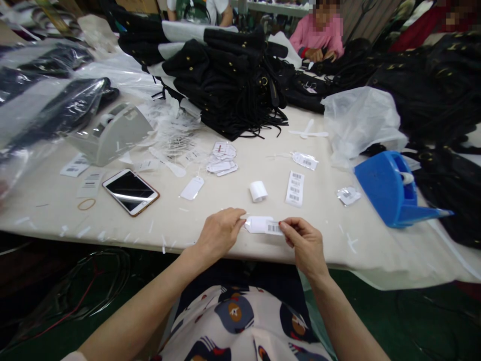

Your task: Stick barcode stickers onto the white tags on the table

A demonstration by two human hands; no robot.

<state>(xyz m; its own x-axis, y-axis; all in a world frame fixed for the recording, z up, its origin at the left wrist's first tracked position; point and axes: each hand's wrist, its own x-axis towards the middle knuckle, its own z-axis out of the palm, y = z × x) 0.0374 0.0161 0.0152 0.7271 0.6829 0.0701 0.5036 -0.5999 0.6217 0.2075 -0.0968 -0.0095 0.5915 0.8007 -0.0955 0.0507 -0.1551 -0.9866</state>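
Close to the table's front edge lies a white hang tag (257, 224). My left hand (221, 233) is closed at its left end, fingertips pinching it. My right hand (305, 241) pinches the right end of a barcode sticker (273, 227), which overlaps the right part of the tag. Whether the sticker is stuck down I cannot tell. Just behind stands a small curled roll of white label paper (258, 191). A strip of barcode stickers (295, 188) lies to its right, and another barcode tag (305, 160) rests farther back.
A smartphone (131, 191), a blank tag (192, 188) and a pile of tags (222, 159) lie at left. A grey tape dispenser (126, 130) stands behind, a blue dispenser (387, 188) at right. Black fringed bags (221, 65) are heaped at the back. Co-workers sit across the table.
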